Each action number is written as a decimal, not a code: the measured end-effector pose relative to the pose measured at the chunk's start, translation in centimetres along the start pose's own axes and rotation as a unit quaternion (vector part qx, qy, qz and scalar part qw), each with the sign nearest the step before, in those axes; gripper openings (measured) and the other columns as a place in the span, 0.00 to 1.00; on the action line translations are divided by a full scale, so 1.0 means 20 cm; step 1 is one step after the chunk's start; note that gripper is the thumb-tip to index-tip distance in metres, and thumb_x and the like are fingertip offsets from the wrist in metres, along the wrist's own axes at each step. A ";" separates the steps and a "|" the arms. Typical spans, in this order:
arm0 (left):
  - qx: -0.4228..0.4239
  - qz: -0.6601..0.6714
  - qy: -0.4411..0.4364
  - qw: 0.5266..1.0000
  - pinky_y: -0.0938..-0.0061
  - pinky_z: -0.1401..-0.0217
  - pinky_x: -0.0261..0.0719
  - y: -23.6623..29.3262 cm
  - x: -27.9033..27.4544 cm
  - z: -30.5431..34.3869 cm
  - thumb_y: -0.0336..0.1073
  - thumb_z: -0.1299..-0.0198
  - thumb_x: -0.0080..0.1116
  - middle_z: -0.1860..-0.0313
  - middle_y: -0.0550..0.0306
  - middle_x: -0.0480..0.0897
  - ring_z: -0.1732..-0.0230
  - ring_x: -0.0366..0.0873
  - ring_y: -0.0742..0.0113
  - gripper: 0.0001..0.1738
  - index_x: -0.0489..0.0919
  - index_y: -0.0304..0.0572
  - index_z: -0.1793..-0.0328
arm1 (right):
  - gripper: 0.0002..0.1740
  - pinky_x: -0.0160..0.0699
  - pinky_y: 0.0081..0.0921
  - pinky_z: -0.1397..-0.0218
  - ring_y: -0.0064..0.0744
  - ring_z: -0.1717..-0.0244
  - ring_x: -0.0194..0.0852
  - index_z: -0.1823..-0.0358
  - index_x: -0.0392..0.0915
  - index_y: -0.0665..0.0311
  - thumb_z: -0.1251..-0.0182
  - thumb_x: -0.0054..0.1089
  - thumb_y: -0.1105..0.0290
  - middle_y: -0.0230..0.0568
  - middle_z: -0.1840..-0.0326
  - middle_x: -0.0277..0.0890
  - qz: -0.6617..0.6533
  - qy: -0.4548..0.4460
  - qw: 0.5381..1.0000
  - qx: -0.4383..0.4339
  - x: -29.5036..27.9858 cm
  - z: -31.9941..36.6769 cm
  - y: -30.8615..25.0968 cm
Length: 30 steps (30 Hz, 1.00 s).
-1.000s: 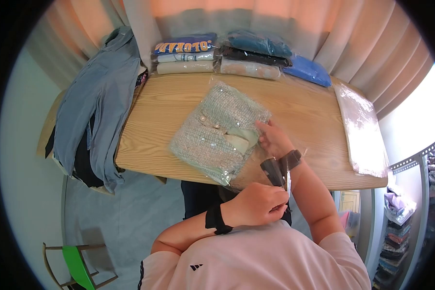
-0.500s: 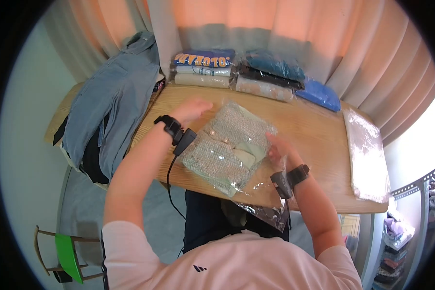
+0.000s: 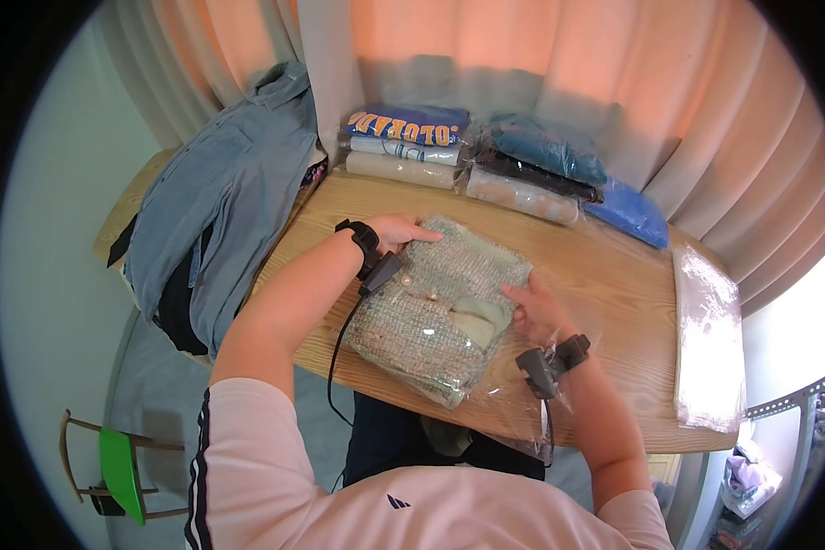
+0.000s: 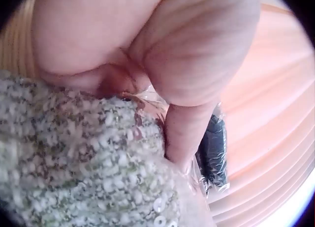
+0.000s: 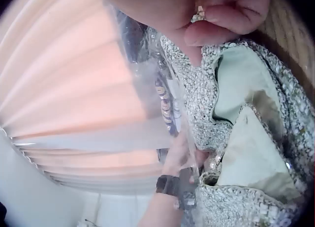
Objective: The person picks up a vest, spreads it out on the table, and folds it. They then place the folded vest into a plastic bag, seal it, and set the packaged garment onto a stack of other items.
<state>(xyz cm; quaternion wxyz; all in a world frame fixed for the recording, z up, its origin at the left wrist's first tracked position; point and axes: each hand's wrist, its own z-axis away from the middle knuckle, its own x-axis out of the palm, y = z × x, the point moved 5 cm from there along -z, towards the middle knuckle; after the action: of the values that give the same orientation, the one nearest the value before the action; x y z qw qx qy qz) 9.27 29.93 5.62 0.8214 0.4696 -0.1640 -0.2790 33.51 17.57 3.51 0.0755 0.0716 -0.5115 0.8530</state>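
A folded tweed garment (image 3: 422, 321) in clear plastic lies on the wooden table, its pale green lining showing at the right. My left hand (image 3: 400, 233) grips its upper left edge, thumb on top. At the right edge, my right hand (image 3: 543, 310) pinches garment and film with thumb over and fingers curled beneath. Nubby tweed (image 4: 88, 158) fills the lower left wrist view under the left hand (image 4: 162, 49). In the right wrist view, the right hand (image 5: 216, 20) holds the garment's edge beside the lining (image 5: 251, 84).
Bagged folded clothes (image 3: 403, 151) are stacked at the back, with a blue bag (image 3: 628, 213) beside them. Blue-grey garments (image 3: 220, 192) drape over the table's left side. Clear bags (image 3: 709, 339) lie at the right end. A green-backed chair (image 3: 122, 477) stands lower left.
My left hand has come from near my body, up and over to the garment's upper left edge, and now grips it. My right hand has stayed at the right edge.
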 end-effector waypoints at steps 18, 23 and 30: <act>0.278 -0.425 0.125 0.852 0.65 0.28 0.56 0.45 0.39 0.18 0.48 0.41 0.60 0.30 0.44 0.60 0.29 0.58 0.53 0.36 0.63 0.36 0.32 | 0.22 0.62 0.17 0.77 0.17 0.78 0.60 0.50 0.68 0.56 0.41 0.65 0.57 0.26 0.68 0.67 0.020 -0.034 0.999 0.010 0.02 0.01 -0.02; 0.257 -0.425 -0.082 0.864 0.63 0.38 0.69 0.44 0.87 0.00 0.45 0.35 0.52 0.35 0.41 0.68 0.41 0.72 0.50 0.28 0.67 0.35 0.35 | 0.16 0.61 0.17 0.78 0.18 0.79 0.60 0.56 0.70 0.57 0.35 0.58 0.55 0.27 0.72 0.65 0.015 -0.028 0.999 0.011 0.01 0.00 0.00; 0.197 -0.626 -0.036 0.754 0.55 0.51 0.76 0.41 1.11 -0.21 0.39 0.43 0.55 0.55 0.38 0.81 0.55 0.80 0.43 0.19 0.79 0.33 0.51 | 0.06 0.65 0.19 0.76 0.21 0.75 0.68 0.66 0.73 0.57 0.29 0.49 0.67 0.28 0.71 0.73 -0.110 -0.033 0.993 0.007 -0.03 -0.11 0.09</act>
<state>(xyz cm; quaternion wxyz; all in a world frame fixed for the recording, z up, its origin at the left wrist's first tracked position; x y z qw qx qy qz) 31.57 22.37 10.69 0.3458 0.6088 0.0859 -0.7088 33.62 18.60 0.79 0.1514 0.1559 -0.4969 0.8402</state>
